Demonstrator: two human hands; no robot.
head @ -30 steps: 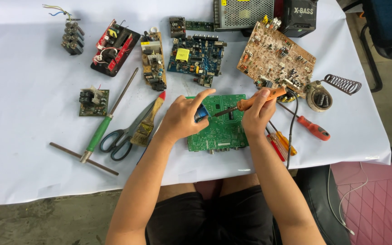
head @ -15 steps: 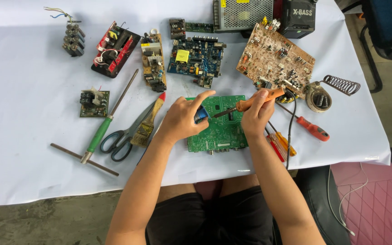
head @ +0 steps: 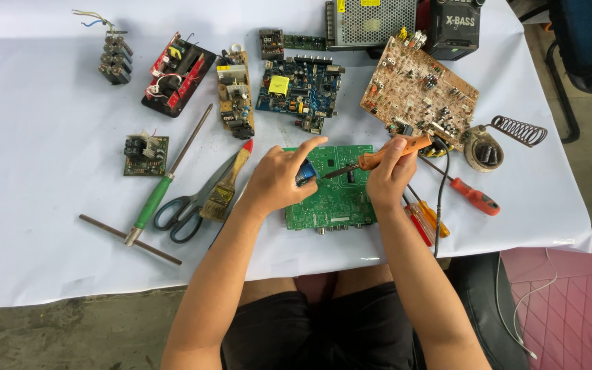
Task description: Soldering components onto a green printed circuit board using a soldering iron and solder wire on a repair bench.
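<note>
Centrally, the green board [head: 334, 195] lies on the white table [head: 35, 226], just below mid-frame. The right hand [head: 388, 175] grips an orange soldering iron [head: 385, 154], tip over the board. The left hand [head: 279, 178] closes around a blue tool [head: 304, 175] touching the board. Scissors [head: 186, 205] lie left.

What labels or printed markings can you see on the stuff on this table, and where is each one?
Yellow square label: on the blue circuit board, upper middle.
Pale lettering: front of the black box at the far edge.
Yellow stickers: top of the grey mesh metal case beside it.
No screens show.
</note>
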